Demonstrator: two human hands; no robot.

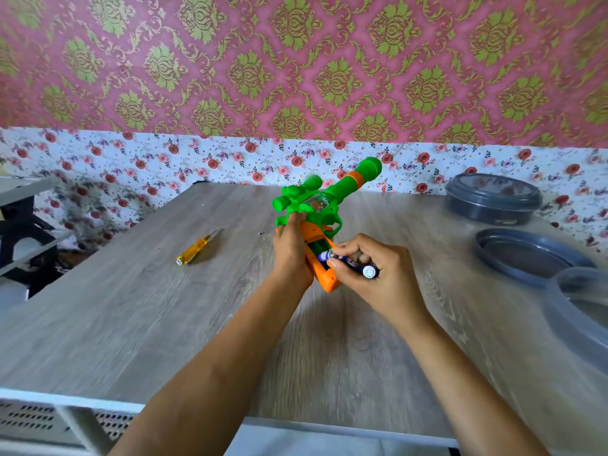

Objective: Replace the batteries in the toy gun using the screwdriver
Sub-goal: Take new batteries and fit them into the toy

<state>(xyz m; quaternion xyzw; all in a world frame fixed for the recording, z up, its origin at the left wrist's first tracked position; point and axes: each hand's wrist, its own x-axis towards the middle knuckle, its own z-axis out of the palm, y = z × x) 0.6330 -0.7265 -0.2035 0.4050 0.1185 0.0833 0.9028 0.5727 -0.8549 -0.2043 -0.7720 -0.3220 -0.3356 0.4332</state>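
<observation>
A green and orange toy gun (332,192) is held above the wooden table (164,324), barrel pointing away to the upper right. My left hand (291,251) grips its orange handle, whose battery compartment (317,246) is open. My right hand (371,271) holds blue batteries (368,270) in curled fingers and pinches one battery (325,256) at the mouth of the compartment. A yellow-handled screwdriver (194,248) lies on the table to the left, apart from both hands. The compartment cover is not in sight.
A dark grey round container (493,199) stands at the back right. Its lid (529,258) lies nearer, and a clear round container (579,307) sits at the right edge. A dark shelf unit (23,232) stands left of the table.
</observation>
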